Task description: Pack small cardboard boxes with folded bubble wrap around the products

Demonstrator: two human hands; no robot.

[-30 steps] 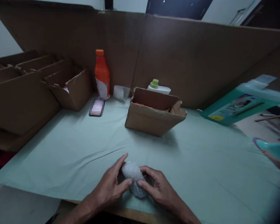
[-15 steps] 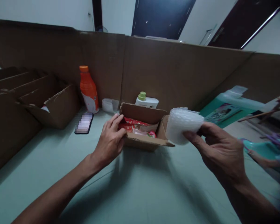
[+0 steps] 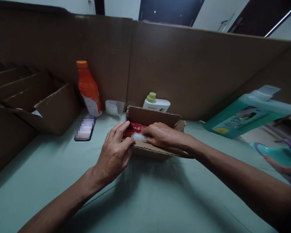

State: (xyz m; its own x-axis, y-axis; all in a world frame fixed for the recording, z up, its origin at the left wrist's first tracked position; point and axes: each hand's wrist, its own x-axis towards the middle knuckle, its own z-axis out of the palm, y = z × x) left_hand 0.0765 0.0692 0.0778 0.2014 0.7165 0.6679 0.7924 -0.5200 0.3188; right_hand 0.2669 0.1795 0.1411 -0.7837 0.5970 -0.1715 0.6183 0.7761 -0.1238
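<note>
a tall cardboard wall [image 3: 196, 64] stands around the back of the table, and the table itself is covered with a pale green sheet [image 3: 160, 194]. at the left there is a big cardboard organizer [image 3: 38, 103] with open compartments, and at the right a large teal detergent bottle [image 3: 244, 113] lies tilted on its side. in the middle, near the wall, sits the small open cardboard box [image 3: 155, 116], with red packets [image 3: 133, 127] visible inside it. my left hand [image 3: 115, 152] rests against the left front corner of this box, the fingers bent on its edge and the thumb along the front wall, so it grips the box lightly. my right hand [image 3: 162, 136] reaches over the front rim into the box and presses down on the bubble-wrapped bundle [image 3: 138, 137], which lies inside the box at the front left, on top of the red packets; only a small part of the bundle shows, just beside my fingertips, and i cannot tell if the fingers close around it or only push on it. behind the box stands a white bottle with a green cap [image 3: 156, 103], touching or very near the back flap. an orange bottle [image 3: 88, 87] stands upright further left by the wall, with a small clear plastic cup [image 3: 114, 107] between the two bottles. a dark phone [image 3: 84, 128] lies flat in front of the orange bottle.
</note>
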